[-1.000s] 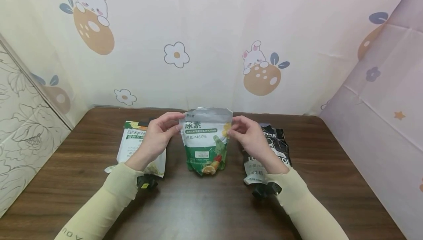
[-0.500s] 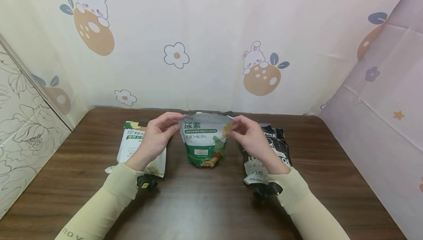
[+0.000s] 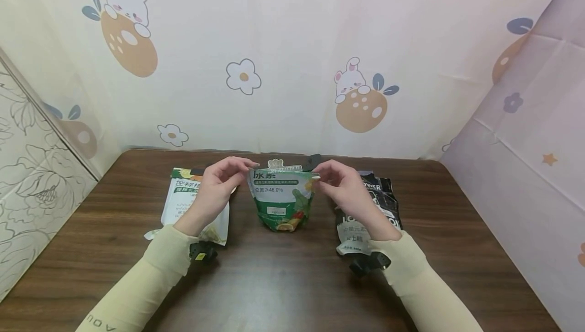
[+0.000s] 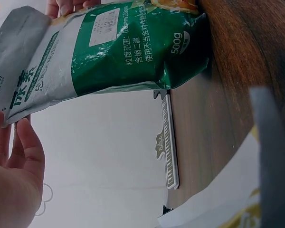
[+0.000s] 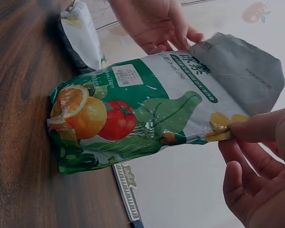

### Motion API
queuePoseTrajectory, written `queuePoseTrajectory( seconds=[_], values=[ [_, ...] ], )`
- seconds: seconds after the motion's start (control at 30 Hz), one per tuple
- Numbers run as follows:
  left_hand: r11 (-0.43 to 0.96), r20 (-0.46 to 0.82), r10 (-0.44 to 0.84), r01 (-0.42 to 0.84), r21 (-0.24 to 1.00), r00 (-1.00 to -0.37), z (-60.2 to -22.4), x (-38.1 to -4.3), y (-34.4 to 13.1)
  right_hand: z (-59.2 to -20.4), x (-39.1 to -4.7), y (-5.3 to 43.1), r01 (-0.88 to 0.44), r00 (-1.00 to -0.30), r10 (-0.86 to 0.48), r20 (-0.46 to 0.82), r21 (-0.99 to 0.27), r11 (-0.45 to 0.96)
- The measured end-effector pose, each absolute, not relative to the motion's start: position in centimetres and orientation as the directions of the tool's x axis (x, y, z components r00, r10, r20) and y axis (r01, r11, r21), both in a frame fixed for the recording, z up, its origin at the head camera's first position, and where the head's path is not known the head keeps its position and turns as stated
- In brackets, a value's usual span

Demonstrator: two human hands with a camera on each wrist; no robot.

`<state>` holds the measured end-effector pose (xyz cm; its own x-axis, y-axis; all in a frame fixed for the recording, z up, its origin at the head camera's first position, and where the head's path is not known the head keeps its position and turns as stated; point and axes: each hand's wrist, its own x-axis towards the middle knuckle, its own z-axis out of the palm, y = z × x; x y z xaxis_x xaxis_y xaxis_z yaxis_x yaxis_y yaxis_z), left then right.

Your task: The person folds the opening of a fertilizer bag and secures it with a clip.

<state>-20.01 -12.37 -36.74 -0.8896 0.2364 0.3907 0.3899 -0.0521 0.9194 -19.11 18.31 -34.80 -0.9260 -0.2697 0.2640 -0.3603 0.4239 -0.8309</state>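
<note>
A green and white fertilizer pouch [image 3: 280,202], printed with fruit and vegetables, stands between my hands at the middle of the table. My left hand [image 3: 221,179] pinches its left upper edge between thumb and fingers. On the opposite edge, my right hand [image 3: 342,184] pinches in the same way, with the thumb on the printed front in the right wrist view. The pouch's grey top flap [image 5: 244,71] bends back, away from the front. Behind the pouch lies a long white ridged strip [image 4: 169,142] with a tan ornament and a dark end, looking like a bag sealing clip.
A white pouch [image 3: 175,202] lies on the wooden table [image 3: 274,291] beneath my left forearm. To the right, a black and grey pouch [image 3: 354,235] lies partly under my right wrist. A patterned curtain [image 3: 292,119] hangs behind the table's back edge.
The pouch's top has bent backward out of the head view, and its base has shifted slightly away. The ridged strip behind has come into sight. Both hands keep their hold at nearly the same place.
</note>
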Motion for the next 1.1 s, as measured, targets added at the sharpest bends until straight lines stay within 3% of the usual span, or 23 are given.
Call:
queuePoseTrajectory(
  seconds=[0.57, 0.87, 1.1],
  values=[
    [-0.096, 0.375, 0.263, 0.362, 0.927, -0.889, -36.47, -19.80, -12.38, -34.67, -19.06, 18.39, -0.346, -0.931, -0.267, 0.250, -0.839, 0.421],
    [0.151, 0.190, 0.305, 0.245, 0.958, -0.933, -36.28, -19.85, -12.35, -34.53, -19.06, 18.49, -0.351, -0.928, -0.273, 0.254, -0.842, 0.410],
    [0.204, 0.180, 0.290, 0.244, 0.948, -0.940, -36.42, -20.00, -12.36, -34.40, -19.14, 18.53, -0.361, -0.924, -0.281, 0.259, -0.833, 0.419]
  ],
)
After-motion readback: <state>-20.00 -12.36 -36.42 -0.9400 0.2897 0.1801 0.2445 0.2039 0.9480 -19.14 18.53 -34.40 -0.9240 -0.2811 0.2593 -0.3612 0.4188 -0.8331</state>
